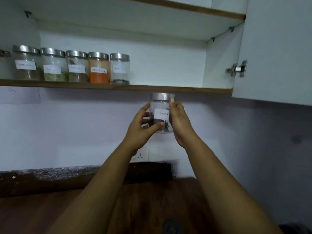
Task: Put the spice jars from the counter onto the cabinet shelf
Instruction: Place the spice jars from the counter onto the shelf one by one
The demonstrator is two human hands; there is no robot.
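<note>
A clear glass jar (162, 105) with a steel lid and a white label reading "Cloves" is held up in the air, just below the front edge of the cabinet shelf (177, 89). My left hand (143, 125) grips its left side and bottom. My right hand (179, 122) grips its right side, thumb near the lid. Several labelled spice jars stand in a row on the left half of the shelf, ending with a black pepper jar (119, 69) beside an orange powder jar (99, 68). To the right of the pepper jar, the shelf board is bare.
The open cabinet door (276, 48) hangs at the right with a metal hinge (237, 69). A second shelf (185, 7) runs above. Below are a dark wooden counter (152, 200), a speckled stone strip (59, 173) and a wall socket (140, 156).
</note>
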